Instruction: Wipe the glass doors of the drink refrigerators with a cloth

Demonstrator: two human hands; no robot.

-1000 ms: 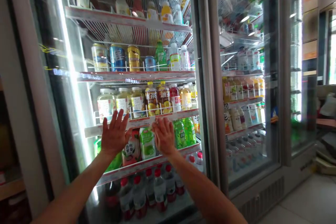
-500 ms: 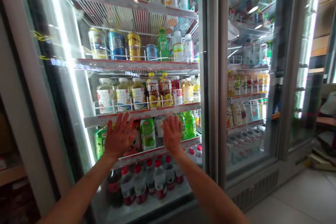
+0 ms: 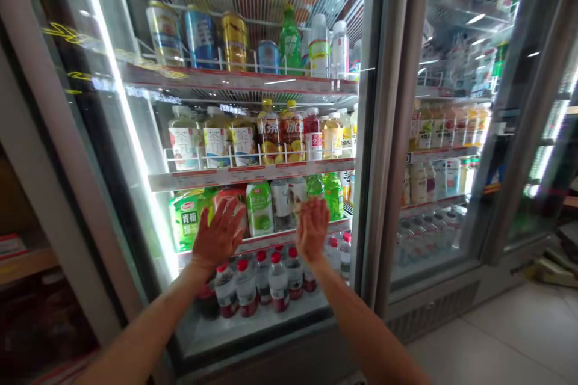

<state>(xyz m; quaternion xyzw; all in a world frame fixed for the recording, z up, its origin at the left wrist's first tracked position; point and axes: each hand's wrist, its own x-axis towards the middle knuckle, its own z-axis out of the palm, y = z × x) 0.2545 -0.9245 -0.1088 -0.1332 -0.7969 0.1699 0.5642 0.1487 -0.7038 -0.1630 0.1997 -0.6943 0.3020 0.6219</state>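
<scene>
Head view. The left hand is raised with its back to the viewer, fingers spread and pointing upward, in front of the left part of the lower shelf; nothing is seen in its grasp. The right hand is raised before the right part of the same shelf, its fingers close together and directed upward; blur at the fingertips prevents telling how far it is open or whether it has hold of anything. Contact of either hand with the glass cannot be determined.

Between the hands stands the green-and-white pack, behind the front edge of the lower shelf, its long axis upright, top end up and printed face forward. To its left, a red pack is largely hidden by the left hand; nearer the shelf's left end stands a green pack, face forward. To its right are a pale-labelled bottle and, at the shelf's right end, a green bottle, both with long axes upright. Above runs the front edge of the middle shelf, carrying upright tea bottles. Below, red-capped bottles stand upright on the cabinet floor.
</scene>
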